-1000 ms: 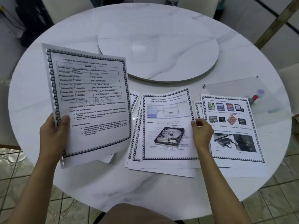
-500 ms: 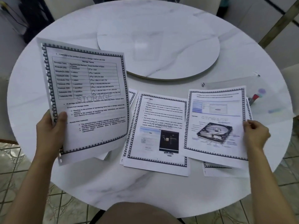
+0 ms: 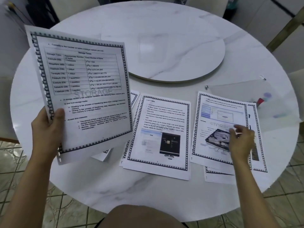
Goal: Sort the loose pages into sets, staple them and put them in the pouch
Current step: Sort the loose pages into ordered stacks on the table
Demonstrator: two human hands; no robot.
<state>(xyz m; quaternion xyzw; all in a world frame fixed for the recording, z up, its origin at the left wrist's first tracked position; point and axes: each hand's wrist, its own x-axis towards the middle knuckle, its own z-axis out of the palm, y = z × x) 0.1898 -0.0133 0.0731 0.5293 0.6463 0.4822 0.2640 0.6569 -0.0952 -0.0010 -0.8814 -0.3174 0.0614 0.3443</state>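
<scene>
My left hand point(image 3: 49, 127) grips a sheaf of printed pages point(image 3: 85, 89) by its punched left edge and holds it tilted above the table; the top sheet shows a storage table. A middle pile point(image 3: 161, 134) lies flat with a cloud storage page on top. On the right pile lies the hard disk page point(image 3: 218, 120), and my right hand point(image 3: 241, 140) hovers blurred over its picture with loose fingers, holding nothing. A clear pouch point(image 3: 246, 94) lies at the far right, behind that pile.
The round white marble table point(image 3: 148, 191) has a raised turntable point(image 3: 172, 51) in its middle. More pages point(image 3: 102, 155) stick out under the held sheaf. A small red item point(image 3: 259, 101) lies by the pouch. Chairs ring the table over a tiled floor.
My right hand carried the hard disk page from the middle pile to the right pile, set it down and let go. The cloud storage page now tops the middle pile.
</scene>
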